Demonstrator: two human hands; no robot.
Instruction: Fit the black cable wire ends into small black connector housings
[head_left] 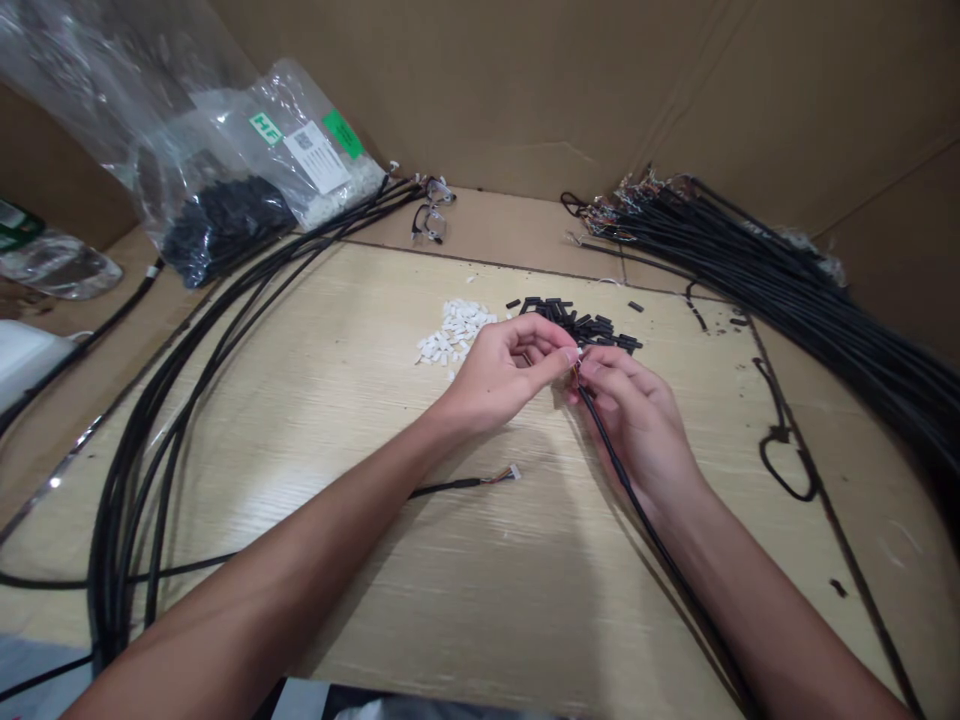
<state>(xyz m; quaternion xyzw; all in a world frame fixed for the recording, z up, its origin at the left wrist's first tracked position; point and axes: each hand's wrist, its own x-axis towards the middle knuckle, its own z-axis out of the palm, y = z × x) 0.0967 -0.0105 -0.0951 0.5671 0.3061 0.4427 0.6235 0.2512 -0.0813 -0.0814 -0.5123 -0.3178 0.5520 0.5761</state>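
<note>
My left hand [514,365] and my right hand [634,405] meet over the middle of the board. Between their fingertips is the end of a black cable [637,515], where thin coloured wires run into a small white connector, mostly covered by the fingers. My left thumb and forefinger pinch at the connector. The right fingers close round the wires just below it, and the cable trails down along my right forearm. Just beyond the hands lie a pile of small white connectors [461,325] and a pile of short black tubes [592,328].
Another cable end with a white plug [514,472] lies below my left wrist. Looped black cables [161,440] curve along the left. A thick bundle of cables [780,270] fills the right. Glasses [430,222], bags of parts [225,215] and cardboard walls [510,90] stand behind.
</note>
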